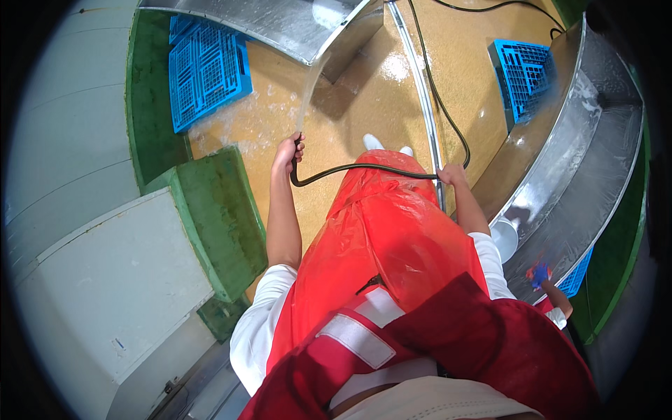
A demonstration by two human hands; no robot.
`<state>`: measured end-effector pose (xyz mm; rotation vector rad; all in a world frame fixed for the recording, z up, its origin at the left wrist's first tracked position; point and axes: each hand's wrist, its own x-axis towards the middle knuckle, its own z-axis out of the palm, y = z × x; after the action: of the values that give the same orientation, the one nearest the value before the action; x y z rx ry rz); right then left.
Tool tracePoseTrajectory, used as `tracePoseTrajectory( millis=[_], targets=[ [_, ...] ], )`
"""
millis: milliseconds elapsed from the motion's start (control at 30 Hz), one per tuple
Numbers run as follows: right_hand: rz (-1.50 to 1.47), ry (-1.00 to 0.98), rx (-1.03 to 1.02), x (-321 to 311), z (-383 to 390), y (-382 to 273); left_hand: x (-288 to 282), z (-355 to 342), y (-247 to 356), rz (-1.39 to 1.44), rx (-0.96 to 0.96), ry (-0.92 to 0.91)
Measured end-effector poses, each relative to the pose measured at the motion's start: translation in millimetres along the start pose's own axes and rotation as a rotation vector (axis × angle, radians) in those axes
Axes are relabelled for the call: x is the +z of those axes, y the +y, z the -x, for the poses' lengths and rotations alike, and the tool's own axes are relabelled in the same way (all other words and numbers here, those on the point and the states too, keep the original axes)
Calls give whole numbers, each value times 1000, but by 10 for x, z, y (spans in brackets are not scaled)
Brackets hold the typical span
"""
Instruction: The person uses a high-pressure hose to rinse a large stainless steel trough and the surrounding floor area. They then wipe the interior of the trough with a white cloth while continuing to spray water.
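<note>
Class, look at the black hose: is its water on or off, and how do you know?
On: a pale stream of water shoots from the end of the black hose at the left hand.

A factory-type workroom: long metal troughs (pixel 600 161), wet tan floor (pixel 262 122), blue plastic pallets (pixel 208 75), black hose (pixel 378 166).

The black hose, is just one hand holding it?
No, the left hand grips the black hose near the end where water comes out, and the right hand holds it farther along.
</note>
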<state>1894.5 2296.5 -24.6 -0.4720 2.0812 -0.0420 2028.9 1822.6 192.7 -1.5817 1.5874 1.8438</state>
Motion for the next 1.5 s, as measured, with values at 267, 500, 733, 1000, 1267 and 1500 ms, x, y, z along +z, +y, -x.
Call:
tracePoseTrajectory(
  millis=[267,500,733,1000,1267,1500],
  targets=[
    [-43,9,17,38,-91,69,213,-51,318,-16,72,-68],
    [-83,-15,40,-216,-66,21,-204,-409,42,-1,-52,52],
    [-119,-34,-7,-552,-159,41,306,-488,480,-191,-2,-27],
    [-265,264,-14,-1430,-355,152,866,-504,1251,-229,218,-105],
    [-463,618,67,-3188,-548,268,632,-1035,2111,253,305,-91],
    [-891,734,61,-4297,-826,443,238,-1944,3109,541,234,-58]
  ],
)
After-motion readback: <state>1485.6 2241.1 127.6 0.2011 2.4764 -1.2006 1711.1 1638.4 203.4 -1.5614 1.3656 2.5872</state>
